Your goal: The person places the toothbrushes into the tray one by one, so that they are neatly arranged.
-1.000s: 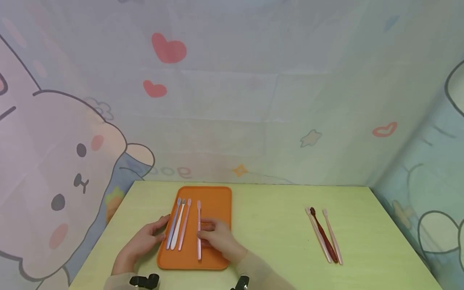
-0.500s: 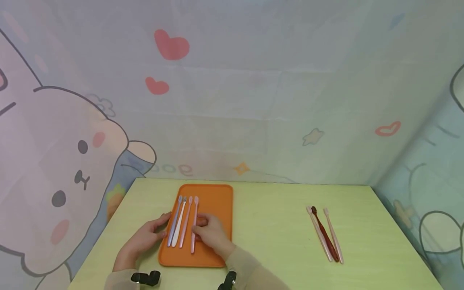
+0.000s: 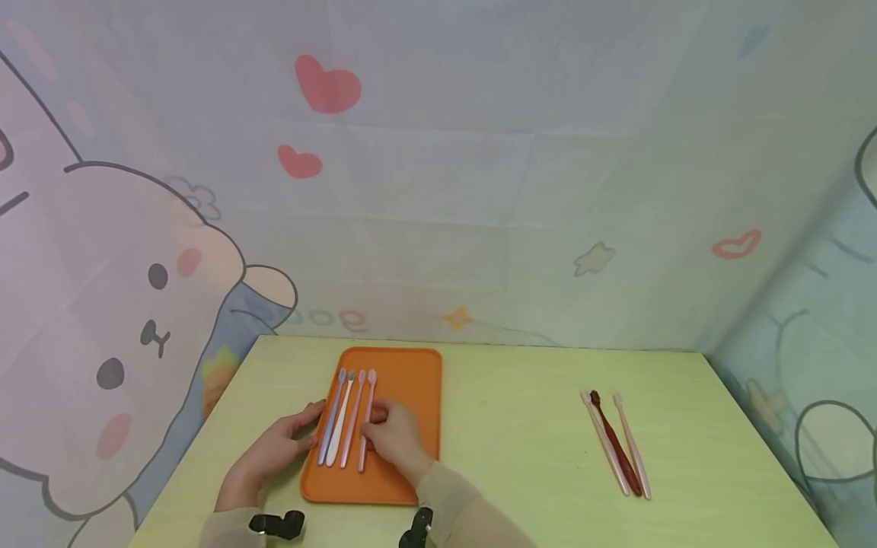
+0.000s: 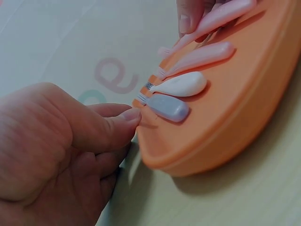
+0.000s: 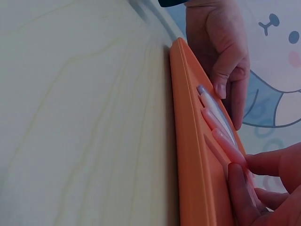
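An orange tray (image 3: 411,380) lies on the table's left part. My left hand (image 3: 270,449) holds its left rim, thumb on the edge in the left wrist view. On the tray, side by side with heads at the far end, are a lavender-blue toothbrush (image 3: 330,422), a white toothbrush (image 3: 337,434) and a pink toothbrush (image 3: 352,422). To their right, my right hand (image 3: 399,438) pinches another pink toothbrush (image 4: 228,14) between thumb and fingers, roughly parallel to the others and low over the tray. Part of its handle is hidden by the fingers.
On the right of the pale yellow-green table (image 3: 507,434) lie a dark red toothbrush (image 3: 617,449) and two pale pink ones, one on each side of it, their handle ends close together. A cartoon-printed cloth (image 3: 438,190) stands behind the table and along its sides.
My right hand has moved left with the pink toothbrush, bringing it close to the row of toothbrushes. My left hand has stayed at the tray's rim.
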`<state>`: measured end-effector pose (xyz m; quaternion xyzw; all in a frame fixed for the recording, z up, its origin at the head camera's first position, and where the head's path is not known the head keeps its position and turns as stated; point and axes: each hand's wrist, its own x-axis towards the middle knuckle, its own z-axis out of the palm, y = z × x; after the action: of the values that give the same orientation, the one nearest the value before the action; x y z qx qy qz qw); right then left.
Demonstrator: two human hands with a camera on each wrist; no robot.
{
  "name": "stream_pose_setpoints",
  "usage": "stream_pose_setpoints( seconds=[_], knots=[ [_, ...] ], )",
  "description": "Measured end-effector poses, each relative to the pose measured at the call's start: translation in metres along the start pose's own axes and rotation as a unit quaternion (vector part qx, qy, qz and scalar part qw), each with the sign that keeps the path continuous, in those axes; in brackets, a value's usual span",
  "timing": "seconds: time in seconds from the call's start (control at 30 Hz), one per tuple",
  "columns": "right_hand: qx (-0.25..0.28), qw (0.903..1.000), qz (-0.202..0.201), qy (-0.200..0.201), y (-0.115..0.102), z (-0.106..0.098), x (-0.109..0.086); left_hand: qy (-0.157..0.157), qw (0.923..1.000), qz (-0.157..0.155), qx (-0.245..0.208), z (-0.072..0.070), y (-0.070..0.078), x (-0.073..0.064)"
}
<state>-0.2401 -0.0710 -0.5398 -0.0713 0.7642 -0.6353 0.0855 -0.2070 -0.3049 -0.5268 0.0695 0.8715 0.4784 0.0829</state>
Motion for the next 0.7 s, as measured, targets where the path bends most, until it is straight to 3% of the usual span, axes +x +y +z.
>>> stream_pose_setpoints(
  seconds=[0.43,0.7],
  knots=[
    [-0.105,0.9938,-0.024,0.029,-0.0069,0.002,0.001,-0.003,1.0,-0.003,-0.004,0.0004,-0.0007,0.0019],
    [-0.135,0.9892,-0.042,0.039,-0.0057,0.0045,0.002,-0.001,1.0,-0.001,0.002,0.0,-0.0032,0.0031]
  ],
)
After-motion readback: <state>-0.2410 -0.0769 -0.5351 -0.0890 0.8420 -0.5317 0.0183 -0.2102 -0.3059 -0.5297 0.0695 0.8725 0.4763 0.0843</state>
